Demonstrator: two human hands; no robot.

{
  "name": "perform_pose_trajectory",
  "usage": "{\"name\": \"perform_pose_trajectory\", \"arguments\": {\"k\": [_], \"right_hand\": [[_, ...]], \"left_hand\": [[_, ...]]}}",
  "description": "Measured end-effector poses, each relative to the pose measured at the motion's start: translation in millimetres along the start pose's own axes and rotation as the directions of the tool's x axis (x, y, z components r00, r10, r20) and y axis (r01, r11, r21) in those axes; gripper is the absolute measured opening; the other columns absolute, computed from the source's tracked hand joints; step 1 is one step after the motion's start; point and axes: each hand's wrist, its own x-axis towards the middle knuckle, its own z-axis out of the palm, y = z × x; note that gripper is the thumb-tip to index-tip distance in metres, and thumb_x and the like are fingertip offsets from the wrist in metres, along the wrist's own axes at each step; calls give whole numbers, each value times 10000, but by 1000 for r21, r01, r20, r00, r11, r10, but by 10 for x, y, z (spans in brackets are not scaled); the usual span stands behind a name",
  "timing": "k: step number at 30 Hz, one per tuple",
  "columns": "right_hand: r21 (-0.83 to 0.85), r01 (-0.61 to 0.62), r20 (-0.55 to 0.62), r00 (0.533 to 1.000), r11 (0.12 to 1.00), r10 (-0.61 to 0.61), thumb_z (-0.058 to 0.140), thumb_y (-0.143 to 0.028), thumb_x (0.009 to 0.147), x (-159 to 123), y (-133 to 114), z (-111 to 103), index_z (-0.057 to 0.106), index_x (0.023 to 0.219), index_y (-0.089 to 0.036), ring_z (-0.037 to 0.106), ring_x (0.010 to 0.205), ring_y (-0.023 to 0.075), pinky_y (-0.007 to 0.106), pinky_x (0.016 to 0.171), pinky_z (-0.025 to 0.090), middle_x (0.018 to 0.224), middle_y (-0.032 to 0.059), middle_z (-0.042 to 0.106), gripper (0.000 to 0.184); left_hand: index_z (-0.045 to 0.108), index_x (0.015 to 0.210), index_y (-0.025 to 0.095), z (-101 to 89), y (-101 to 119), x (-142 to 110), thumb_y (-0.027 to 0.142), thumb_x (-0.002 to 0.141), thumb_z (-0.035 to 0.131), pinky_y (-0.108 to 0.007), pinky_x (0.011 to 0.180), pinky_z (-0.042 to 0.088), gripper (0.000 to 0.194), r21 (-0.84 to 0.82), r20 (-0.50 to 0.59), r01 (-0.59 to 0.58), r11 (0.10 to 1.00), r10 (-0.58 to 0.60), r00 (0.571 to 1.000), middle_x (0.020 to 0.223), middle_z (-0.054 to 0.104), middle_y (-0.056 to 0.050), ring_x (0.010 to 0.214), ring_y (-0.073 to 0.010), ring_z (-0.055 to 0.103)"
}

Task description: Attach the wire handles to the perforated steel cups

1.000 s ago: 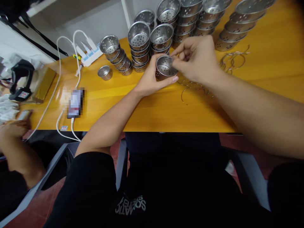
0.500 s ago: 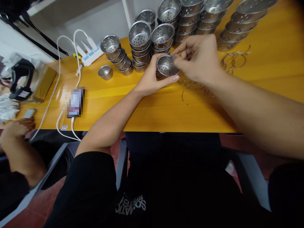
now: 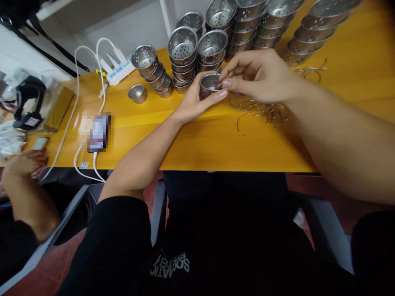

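Cup: being clasped mouth-up in curled left hand, lying just left of right hand | right: bunching fingertips at rim, grip unclear | wires: lying on counter

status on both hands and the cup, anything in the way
Left hand holds perforated cup. Right hand at its rim, grip unclear. Loose wires nearby, not blocking cup.

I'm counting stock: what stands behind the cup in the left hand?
Behind the held cup stands a stack of perforated metal cups, its upper ones visible. The left hand and held cup cover its base, hiding the full count.
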Motion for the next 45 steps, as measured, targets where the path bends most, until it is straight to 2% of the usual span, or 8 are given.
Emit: {"name": "perform_pose_trajectory", "arguments": {"k": [6, 10, 15, 24, 30, 34, 39, 45], "right_hand": [[101, -59, 32, 998, 993, 56, 800, -538, 878, 2, 107, -72, 708, 1132, -247, 668, 674, 121, 274, 620, 542, 888, 25, 730, 397], [77, -39, 6, 999, 996, 39, 816, -512, 867, -1, 174, -56, 711, 1124, -235, 670, 676, 122, 271, 623, 546, 861, 22, 728, 392], [68, -25, -40, 999, 997, 28, 836, -556, 814, 6, 288, -29, 721, 1045, -225, 634, 583, 120, 264, 562, 526, 727, 5, 684, 419], [104, -64, 6, 998, 993, 64, 846, -541, 818, 13, -34, -3, 711, 958, -210, 651, 574, 153, 295, 543, 537, 678, 22, 673, 384], [160, -121, 18, 993, 980, 120, 878, -498, 808, 7, 147, -40, 717, 1029, -218, 697, 686, 170, 315, 637, 596, 806, 40, 721, 391], [146, -134, 47, 991, 980, 129, 868, -503, 821, 10, 227, -72, 717, 1012, -226, 694, 689, 174, 326, 633, 605, 819, 42, 728, 369], [162, -149, 57, 988, 975, 141, 893, -533, 778, 5, 144, -75, 721, 996, -230, 683, 703, 185, 359, 672, 604, 825, 46, 722, 411], [70, -79, 8, 997, 994, 79, 857, -513, 829, -12, -60, -20, 740, 1082, -233, 662, 691, 162, 361, 725, 608, 824, 22, 711, 395]], "left_hand": [[150, 1559, 273, 4, 35, -26, 752, 981, 368, -478, 1230, 382, 782, 15, 64, -54, 998, 53, 997, 1445, 470, -79, 1372, -213, 533], [124, 1570, 275, -4, 80, -34, 749, 989, 340, -467, 1243, 383, 780, 31, 89, -66, 997, 63, 994, 1459, 464, -81, 1393, -215, 526], [120, 1555, 269, 40, 37, -15, 831, 909, 432, -441, 1208, 439, 911, 78, 34, -102, 992, 100, 994, 1449, 456, -77, 1398, -230, 549], [168, 1522, 247, 41, -22, 13, 835, 888, 487, -461, 1212, 444, 922, 84, 40, -101, 991, 98, 994, 1459, 485, -106, 1404, -253, 557], [252, 1467, 275, 6, 201, -44, 844, 893, 448, -432, 1200, 465, 832, 107, 14, -75, 991, 74, 997, 1426, 518, -73, 1391, -243, 575], [277, 1442, 267, 0, 285, -56, 885, 860, 449, -422, 1200, 464, 866, 98, 13, -59, 993, 58, 998, 1421, 530, -78, 1377, -244, 587], [283, 1450, 275, -6, 318, -62, 887, 858, 450, -408, 1185, 465, 868, 117, 21, -35, 992, 33, 999, 1434, 526, -77, 1386, -248, 580], [267, 1476, 284, -10, 337, -67, 827, 908, 453, -411, 1179, 476, 808, 151, -16, -31, 988, 34, 999, 1429, 526, -69, 1381, -236, 585]]}}
